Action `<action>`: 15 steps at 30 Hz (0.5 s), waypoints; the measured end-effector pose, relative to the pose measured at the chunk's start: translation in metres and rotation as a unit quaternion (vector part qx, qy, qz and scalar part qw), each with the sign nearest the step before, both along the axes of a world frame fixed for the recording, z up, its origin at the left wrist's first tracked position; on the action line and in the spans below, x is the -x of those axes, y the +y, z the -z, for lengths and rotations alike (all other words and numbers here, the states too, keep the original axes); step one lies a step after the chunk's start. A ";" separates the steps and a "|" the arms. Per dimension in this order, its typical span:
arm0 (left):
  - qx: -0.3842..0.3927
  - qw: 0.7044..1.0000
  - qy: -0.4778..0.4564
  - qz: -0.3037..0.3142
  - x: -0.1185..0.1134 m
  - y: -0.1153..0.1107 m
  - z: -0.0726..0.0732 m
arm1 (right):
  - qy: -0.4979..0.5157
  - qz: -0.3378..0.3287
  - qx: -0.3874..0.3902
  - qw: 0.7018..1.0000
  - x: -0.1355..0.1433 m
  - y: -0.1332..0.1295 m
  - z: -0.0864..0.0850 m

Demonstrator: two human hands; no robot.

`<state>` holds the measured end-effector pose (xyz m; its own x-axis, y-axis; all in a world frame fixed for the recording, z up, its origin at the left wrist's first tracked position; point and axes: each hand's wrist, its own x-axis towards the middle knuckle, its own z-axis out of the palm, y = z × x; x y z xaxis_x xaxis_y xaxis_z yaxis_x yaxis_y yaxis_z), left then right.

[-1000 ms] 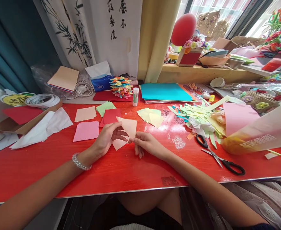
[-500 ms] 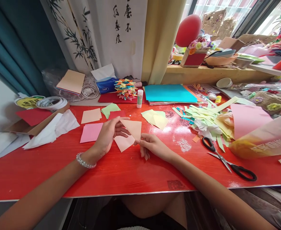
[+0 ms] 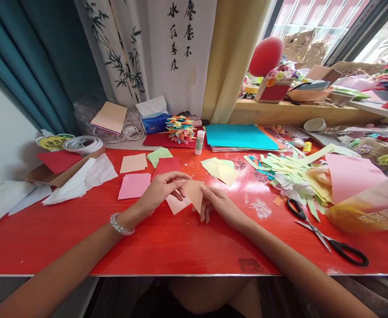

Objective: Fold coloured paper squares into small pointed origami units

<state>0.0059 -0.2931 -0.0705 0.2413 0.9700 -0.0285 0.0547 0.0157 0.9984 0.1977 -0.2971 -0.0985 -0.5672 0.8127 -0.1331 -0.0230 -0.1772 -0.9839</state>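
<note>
Nearest are the forearms, with a beaded bracelet (image 3: 122, 224) on the left wrist. The left hand (image 3: 162, 192) has its fingers bent, the tips seeming to pinch lightly at the upper left corner of the peach paper (image 3: 194, 193). The right hand (image 3: 225, 205) grips the same piece by its right-hand corner, thumb on top and the other fingers curled beneath. So the paper sits between the two hands, tilted, one point aimed down at the red table (image 3: 147, 251).

It should handle as something nearly weightless: thin, a little springy, easy to crease or tear, and not very slippery on dry skin. Corners and edges look the best places to take hold, with fingertip pressure only; a squeeze across the middle would likely dent it. A paler pink piece (image 3: 178, 205) shows below and behind it (whether the two are joined, I cannot tell).

Just beyond the left hand lie pink squares (image 3: 134, 185) and red squares (image 3: 168, 167), then peach squares (image 3: 133, 163) and green squares (image 3: 160, 155). Pale yellow squares (image 3: 220, 170) lie beyond the right hand; scissors (image 3: 316, 227) rest well to its right. Farther off, ahead between both hands, a glue stick (image 3: 199, 142) stands upright before blue sheets (image 3: 240, 136)
</note>
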 end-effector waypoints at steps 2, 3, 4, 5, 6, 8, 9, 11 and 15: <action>0.013 1.000 -0.009 0.012 0.000 -0.001 0.001 | 0.010 0.015 0.010 1.000 0.000 0.001 0.000; 0.015 1.000 -0.015 0.016 -0.001 -0.002 0.000 | 0.020 0.018 0.012 1.000 0.000 0.001 0.001; 0.014 1.000 -0.022 0.017 -0.001 -0.002 0.000 | 0.032 0.017 0.016 0.999 0.000 0.002 0.001; 0.011 0.999 -0.030 0.015 -0.002 -0.003 -0.001 | 0.049 0.014 0.022 0.998 0.000 0.002 0.001; 0.005 0.999 -0.036 0.010 -0.002 -0.004 -0.001 | 0.065 0.013 0.027 0.997 0.000 0.003 0.001; -0.006 0.999 -0.038 -0.005 -0.003 -0.004 -0.002 | 0.080 0.018 0.031 0.996 0.000 0.003 0.000; -0.009 0.999 -0.033 -0.009 -0.002 -0.003 -0.001 | 0.075 0.022 0.028 0.997 0.000 0.003 0.000; -0.013 1.000 -0.010 -0.010 -0.001 -0.003 0.001 | 0.060 0.027 0.016 0.998 -0.001 0.002 -0.001; -0.036 0.998 0.052 0.017 0.001 -0.002 0.004 | 0.083 0.031 0.020 0.996 -0.001 0.000 -0.001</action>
<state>0.0046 -0.2950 -0.0748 0.2735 0.9618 0.0137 0.1582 -0.0590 0.9856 0.1984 -0.2967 -0.0974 -0.5324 0.8431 -0.0750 -0.1964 -0.2092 -0.9579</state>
